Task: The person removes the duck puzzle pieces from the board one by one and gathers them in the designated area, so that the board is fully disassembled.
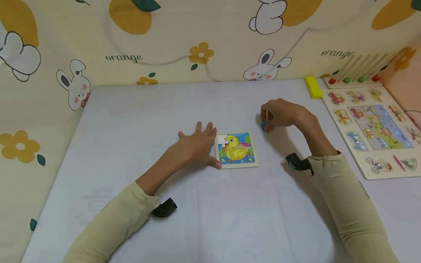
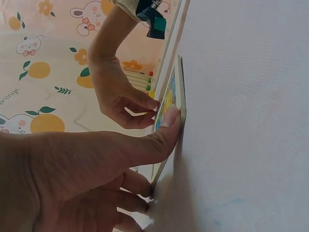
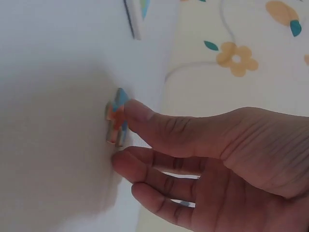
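A small square jigsaw puzzle (image 1: 236, 149) with a yellow duck picture and a pale frame lies on the table; its upper left corner shows a pale patch. My left hand (image 1: 198, 146) rests at the puzzle's left side with fingers spread, its thumb (image 2: 166, 128) on the frame's edge. To the right of the puzzle, my right hand (image 1: 281, 113) pinches a small jigsaw piece (image 3: 117, 118) between thumb and fingers. Blue and orange show on this piece, which stands on edge close to the tabletop. Part of it is hidden behind the thumb.
On the right lies a wooden picture board (image 1: 359, 166) with several shaped pieces. Behind it stands a rack of rods and coloured beads (image 1: 361, 79), with a yellow block (image 1: 313, 87) beside it. A patterned cloth (image 1: 168, 33) hangs along the table's back edge.
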The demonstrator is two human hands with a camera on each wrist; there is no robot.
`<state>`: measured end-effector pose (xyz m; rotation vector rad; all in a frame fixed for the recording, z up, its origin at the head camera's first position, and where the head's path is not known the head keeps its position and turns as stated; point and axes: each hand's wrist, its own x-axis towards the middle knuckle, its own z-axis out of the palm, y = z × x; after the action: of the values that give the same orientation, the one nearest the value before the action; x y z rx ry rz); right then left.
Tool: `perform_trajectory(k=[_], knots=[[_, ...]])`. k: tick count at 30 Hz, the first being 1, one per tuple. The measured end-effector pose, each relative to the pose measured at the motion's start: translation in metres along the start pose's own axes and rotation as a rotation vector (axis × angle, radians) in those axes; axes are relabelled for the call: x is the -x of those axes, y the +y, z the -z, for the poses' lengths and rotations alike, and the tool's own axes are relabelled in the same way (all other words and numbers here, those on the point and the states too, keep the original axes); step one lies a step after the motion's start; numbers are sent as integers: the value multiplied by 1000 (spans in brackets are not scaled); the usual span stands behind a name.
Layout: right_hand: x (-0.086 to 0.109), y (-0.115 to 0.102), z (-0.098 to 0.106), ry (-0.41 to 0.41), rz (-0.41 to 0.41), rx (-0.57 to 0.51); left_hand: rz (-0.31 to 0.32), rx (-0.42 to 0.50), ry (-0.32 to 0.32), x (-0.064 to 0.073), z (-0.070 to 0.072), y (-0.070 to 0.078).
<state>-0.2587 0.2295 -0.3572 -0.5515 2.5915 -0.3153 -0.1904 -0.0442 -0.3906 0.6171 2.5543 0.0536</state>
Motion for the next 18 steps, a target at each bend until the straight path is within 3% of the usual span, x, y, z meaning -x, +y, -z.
perform_trajectory(k=[6, 18], knots=[[5, -7, 3, 5, -24, -6, -1, -7, -2, 0, 1, 0], [13, -33, 4, 99, 134, -13, 3, -27, -3, 0, 1, 0]])
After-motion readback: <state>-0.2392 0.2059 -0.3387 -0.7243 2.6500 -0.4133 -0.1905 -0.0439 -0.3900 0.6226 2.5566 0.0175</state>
